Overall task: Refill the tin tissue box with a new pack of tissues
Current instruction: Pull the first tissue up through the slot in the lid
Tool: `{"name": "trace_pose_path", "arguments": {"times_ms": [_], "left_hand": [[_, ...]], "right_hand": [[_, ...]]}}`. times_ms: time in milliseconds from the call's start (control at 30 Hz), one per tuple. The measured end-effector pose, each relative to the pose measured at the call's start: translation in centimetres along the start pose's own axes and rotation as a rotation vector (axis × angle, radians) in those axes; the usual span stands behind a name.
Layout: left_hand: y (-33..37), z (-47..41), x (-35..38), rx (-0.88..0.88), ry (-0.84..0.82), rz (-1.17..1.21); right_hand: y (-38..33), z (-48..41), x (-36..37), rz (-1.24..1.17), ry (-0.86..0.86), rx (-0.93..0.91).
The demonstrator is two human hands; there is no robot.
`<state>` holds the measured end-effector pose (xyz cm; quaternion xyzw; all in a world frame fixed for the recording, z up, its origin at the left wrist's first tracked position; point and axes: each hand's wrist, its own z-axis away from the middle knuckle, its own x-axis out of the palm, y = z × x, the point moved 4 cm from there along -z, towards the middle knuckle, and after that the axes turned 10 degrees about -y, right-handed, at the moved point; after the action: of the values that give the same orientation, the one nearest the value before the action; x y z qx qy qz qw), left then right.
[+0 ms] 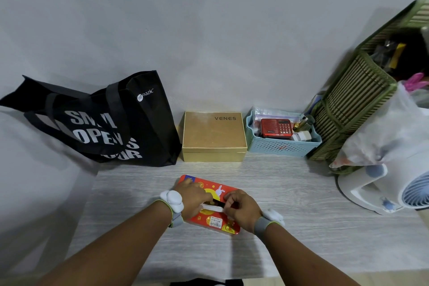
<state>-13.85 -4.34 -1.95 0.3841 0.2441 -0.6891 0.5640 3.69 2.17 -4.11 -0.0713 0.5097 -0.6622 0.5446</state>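
Note:
A red tin tissue box with a rabbit picture and a barcode sticker lies flat on the grey wood-grain table, near the front middle. My left hand rests on its left part, fingers at the dark slot in the lid. My right hand pinches a white tissue that shows at the slot. Both hands cover much of the lid. Whether a tissue pack lies inside is hidden.
Against the wall stand a black tote bag, a gold box marked VENES, and a blue basket holding a red radio. A green slatted basket, a white plastic bag and a white fan crowd the right side.

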Motion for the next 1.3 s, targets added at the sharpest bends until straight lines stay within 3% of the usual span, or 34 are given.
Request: {"name": "trace_pose_path", "arguments": {"times_ms": [467, 534, 667, 834, 1067, 1201, 1301], "left_hand": [[-1.5, 0.6, 0.5, 0.0, 0.15, -0.252], [-1.3, 0.6, 0.5, 0.029, 0.161, -0.184], [-1.5, 0.6, 0.4, -0.072, 0.018, -0.039], [-1.3, 0.4, 0.7, -0.042, -0.012, -0.055], [-2.3, 0.8, 0.6, -0.144, 0.072, -0.053], [-3.4, 0.8, 1.2, -0.201, 0.111, 0.128], [-4.2, 1.2, 1.4, -0.21, 0.252, 0.287]], "right_hand": [[0.0, -0.2, -0.1, -0.025, -0.013, 0.031], [0.1, -0.1, -0.1, -0.017, -0.016, 0.031], [-0.1, -0.1, -0.2, -0.002, -0.014, 0.022], [0.0, -0.1, -0.1, 0.019, -0.018, 0.025], [0.0, -0.1, -0.1, 0.027, -0.028, 0.023], [-0.1, 0.1, -0.1, 0.04, -0.023, 0.01], [-0.2, 0.3, 0.0, 0.027, 0.014, -0.004]]}}
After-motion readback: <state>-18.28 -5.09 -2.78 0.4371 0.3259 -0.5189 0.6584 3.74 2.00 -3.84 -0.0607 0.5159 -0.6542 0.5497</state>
